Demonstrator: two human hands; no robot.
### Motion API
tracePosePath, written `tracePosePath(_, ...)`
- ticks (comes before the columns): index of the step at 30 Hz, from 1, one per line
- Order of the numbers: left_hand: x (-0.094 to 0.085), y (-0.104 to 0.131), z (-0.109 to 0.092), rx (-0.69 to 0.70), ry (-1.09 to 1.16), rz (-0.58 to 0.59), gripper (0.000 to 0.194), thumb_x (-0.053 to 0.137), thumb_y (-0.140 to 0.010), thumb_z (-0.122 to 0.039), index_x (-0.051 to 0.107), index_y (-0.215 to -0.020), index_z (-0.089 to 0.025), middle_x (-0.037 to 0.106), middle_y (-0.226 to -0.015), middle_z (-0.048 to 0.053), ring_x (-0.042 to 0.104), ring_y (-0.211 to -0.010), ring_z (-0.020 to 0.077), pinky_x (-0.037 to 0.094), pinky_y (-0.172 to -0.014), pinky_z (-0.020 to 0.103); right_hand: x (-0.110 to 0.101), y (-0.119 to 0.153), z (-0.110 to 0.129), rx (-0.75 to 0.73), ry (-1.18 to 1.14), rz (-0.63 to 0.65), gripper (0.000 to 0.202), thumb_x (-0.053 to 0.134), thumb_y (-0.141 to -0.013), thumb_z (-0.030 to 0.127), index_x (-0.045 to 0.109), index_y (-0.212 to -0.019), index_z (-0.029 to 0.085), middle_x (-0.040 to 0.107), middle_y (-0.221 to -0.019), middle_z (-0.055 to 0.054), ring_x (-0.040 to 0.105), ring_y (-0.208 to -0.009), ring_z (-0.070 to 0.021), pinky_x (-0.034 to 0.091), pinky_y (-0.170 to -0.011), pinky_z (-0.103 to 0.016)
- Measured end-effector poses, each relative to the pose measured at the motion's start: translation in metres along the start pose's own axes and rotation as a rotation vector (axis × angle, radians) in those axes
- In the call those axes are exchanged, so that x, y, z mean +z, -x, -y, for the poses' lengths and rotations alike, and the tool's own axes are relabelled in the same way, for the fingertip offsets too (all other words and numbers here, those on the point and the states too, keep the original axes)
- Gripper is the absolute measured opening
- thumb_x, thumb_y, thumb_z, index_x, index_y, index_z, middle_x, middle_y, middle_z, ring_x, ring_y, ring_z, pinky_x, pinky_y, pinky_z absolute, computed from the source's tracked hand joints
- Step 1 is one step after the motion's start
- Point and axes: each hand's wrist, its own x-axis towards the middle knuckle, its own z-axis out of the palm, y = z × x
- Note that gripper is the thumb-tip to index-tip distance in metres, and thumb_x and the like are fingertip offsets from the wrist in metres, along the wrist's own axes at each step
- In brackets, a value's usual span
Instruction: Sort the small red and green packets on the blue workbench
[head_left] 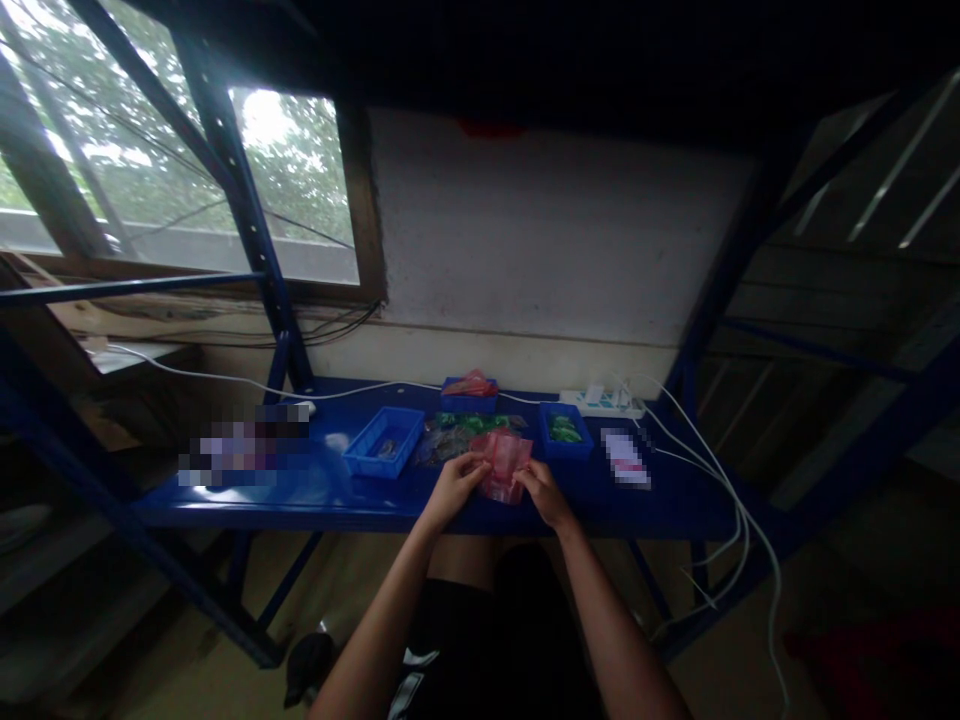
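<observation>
Between my two hands is a pink, see-through plastic bag [504, 466], held over the front of the blue table. My left hand [456, 484] pinches its left side, and my right hand [546, 492] grips its right side. Whether anything is inside the bag I cannot make out. Just behind it lie clear bags with green and greyish contents [450, 440]. A blue tray [385, 443] with a few small metallic pieces stands to the left. On the right, another blue tray [566, 432] holds green packets. Farther back, a blue box [470, 393] is heaped with pink bags.
A white power strip [600, 403] with plugs and cables [739, 490] lies at the back right, its cables hanging off the table. A blurred-out flat item [625, 458] rests at right, more blurred items [240, 445] at left. Blue shelf posts [255, 210] frame the blue table [315, 505].
</observation>
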Motion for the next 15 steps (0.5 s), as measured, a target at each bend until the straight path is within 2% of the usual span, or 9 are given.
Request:
tracePosePath(2, 0.001, 0.0, 0.002, -0.02, -0.007, 0.001, 0.031, 0.066, -0.069, -0.041, 0.064, -0.08, -0.012, 0.062, -0.065, 0.001, 0.053, -0.058, 0.0128, 0.041, -0.057, 0.023, 0.003, 0.0, -0.003, -0.012, -0.022, 0.021, 0.023, 0.06, -0.073, 0.036, 0.067, -0.085, 0.018, 0.07, -0.081, -0.002, 0.062, -0.074, -0.0189, 0.047, -0.07, -0.029)
tracePosePath(4, 0.001, -0.001, 0.003, -0.02, 0.019, -0.031, 0.031, 0.066, -0.067, -0.041, 0.062, -0.078, -0.012, 0.06, -0.062, -0.001, 0.051, -0.055, 0.0116, 0.039, -0.054, 0.022, 0.005, -0.005, -0.004, -0.02, -0.06, 0.02, 0.031, 0.062, -0.072, 0.036, 0.066, -0.097, 0.019, 0.071, -0.092, -0.003, 0.064, -0.08, -0.02, 0.049, -0.075, -0.031)
tracePosePath(7, 0.003, -0.004, 0.005, -0.03, 0.072, -0.098, 0.03, 0.065, -0.066, -0.04, 0.06, -0.08, -0.013, 0.059, -0.06, -0.002, 0.051, -0.053, 0.0112, 0.039, -0.053, 0.022, 0.001, -0.025, 0.005, -0.029, -0.038, 0.01, 0.032, 0.064, -0.07, 0.035, 0.068, -0.097, 0.019, 0.072, -0.093, -0.004, 0.065, -0.08, -0.0213, 0.051, -0.074, -0.032)
tracePosePath(9, 0.004, -0.006, 0.006, -0.042, 0.109, -0.151, 0.029, 0.064, -0.067, -0.037, 0.059, -0.082, -0.014, 0.058, -0.058, -0.002, 0.052, -0.052, 0.0115, 0.04, -0.052, 0.022, -0.005, -0.049, 0.024, -0.101, 0.068, -0.028, 0.028, 0.062, -0.073, 0.034, 0.069, -0.095, 0.018, 0.073, -0.091, -0.005, 0.065, -0.081, -0.0215, 0.051, -0.074, -0.033)
tracePosePath(12, 0.006, -0.006, 0.007, -0.039, 0.123, -0.177, 0.025, 0.061, -0.068, -0.033, 0.059, -0.084, -0.014, 0.058, -0.058, -0.002, 0.054, -0.052, 0.0116, 0.04, -0.052, 0.021, -0.007, -0.093, 0.065, -0.326, 0.41, -0.214, 0.024, 0.055, -0.08, 0.031, 0.07, -0.09, 0.016, 0.072, -0.088, -0.006, 0.064, -0.082, -0.0218, 0.049, -0.078, -0.034)
tracePosePath(15, 0.007, -0.004, 0.006, -0.039, 0.089, -0.164, 0.02, 0.059, -0.07, -0.029, 0.06, -0.083, -0.014, 0.057, -0.056, -0.002, 0.053, -0.051, 0.0113, 0.039, -0.051, 0.021, 0.011, -0.136, 0.099, -0.549, 0.752, -0.237, 0.03, 0.045, -0.087, 0.02, 0.066, -0.108, 0.017, 0.068, -0.108, -0.008, 0.06, -0.099, -0.0208, 0.043, -0.091, -0.034)
